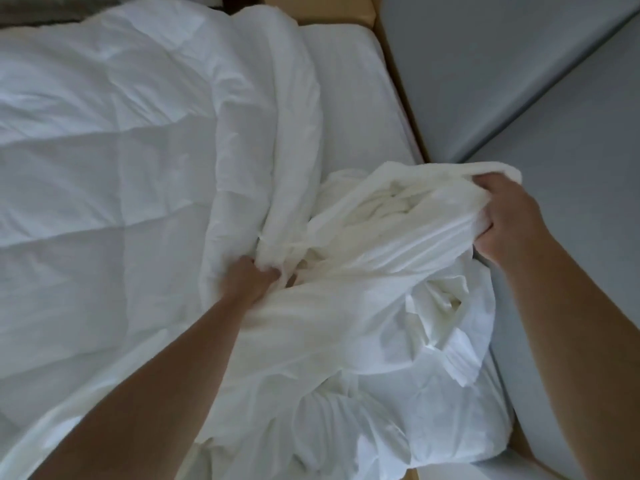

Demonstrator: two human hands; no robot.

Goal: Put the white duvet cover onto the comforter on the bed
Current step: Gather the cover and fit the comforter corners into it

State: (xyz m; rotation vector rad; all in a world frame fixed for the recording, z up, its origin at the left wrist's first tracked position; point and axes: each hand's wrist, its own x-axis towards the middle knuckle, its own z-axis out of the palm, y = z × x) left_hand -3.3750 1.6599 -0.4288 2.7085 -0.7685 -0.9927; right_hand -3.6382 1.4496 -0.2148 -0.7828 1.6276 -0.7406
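Two hands were engaged, left hand (250,279) was clenched on the comforter (104,168) at its folded edge, right hand (509,218) was closed round the white duvet cover (346,323), cover was heaped at the right side of the bed (349,98).

Both bare arms extended; left grip (254,280) seemingly fisted, right grip (507,220) clenched.

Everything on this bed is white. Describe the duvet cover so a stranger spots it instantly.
On the bed, the puffy quilted white comforter covers the left side. The thin white duvet cover is the crumpled heap at the near right corner, gripped by the right hand; unlike the comforter, it is unquilted and finely creased.
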